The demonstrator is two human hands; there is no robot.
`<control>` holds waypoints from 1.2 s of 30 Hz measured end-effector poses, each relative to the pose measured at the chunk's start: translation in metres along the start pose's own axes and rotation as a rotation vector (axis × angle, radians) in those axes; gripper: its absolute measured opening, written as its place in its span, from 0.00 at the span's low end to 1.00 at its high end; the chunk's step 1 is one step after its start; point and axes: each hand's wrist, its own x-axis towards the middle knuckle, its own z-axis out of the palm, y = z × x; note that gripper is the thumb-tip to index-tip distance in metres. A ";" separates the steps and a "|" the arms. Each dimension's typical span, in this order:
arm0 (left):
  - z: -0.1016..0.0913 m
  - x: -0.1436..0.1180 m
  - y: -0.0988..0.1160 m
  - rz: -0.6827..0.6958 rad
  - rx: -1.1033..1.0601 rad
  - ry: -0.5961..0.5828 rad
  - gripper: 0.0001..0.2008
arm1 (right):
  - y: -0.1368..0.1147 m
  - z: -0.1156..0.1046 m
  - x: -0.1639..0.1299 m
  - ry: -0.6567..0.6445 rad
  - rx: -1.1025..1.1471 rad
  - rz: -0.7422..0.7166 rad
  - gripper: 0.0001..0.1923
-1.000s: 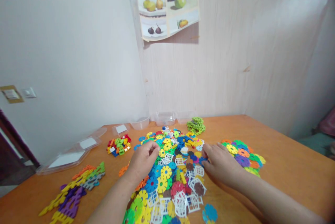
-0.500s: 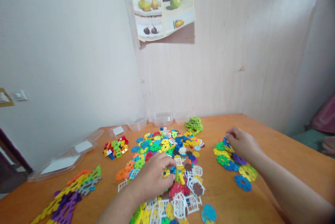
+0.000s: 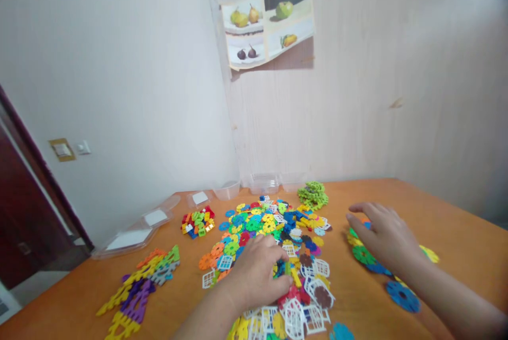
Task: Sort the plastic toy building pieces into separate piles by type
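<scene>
Fruit poster (image 3: 273,27) on the pale wall (image 3: 357,107); white switch (image 3: 83,148); what looks like a door (image 3: 16,207).

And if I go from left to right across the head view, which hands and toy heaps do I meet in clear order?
Interlocking strips, small-block heap, left hand, lime-green cluster, right hand.

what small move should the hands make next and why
Probably bring the right hand back toward the mixed pile: its fingers are parted over the smaller disc pile with no piece visible between them, while many more discs lie by the left hand.
</scene>
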 end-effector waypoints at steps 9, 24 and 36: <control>0.003 0.003 0.006 0.026 -0.099 0.004 0.13 | -0.003 0.006 -0.007 0.032 0.067 -0.123 0.17; -0.029 0.006 -0.103 -0.543 -0.472 0.800 0.13 | -0.003 0.023 -0.016 0.069 0.153 -0.243 0.19; -0.050 -0.026 -0.180 -0.922 -0.536 1.038 0.11 | -0.008 0.018 -0.017 0.046 0.171 -0.258 0.19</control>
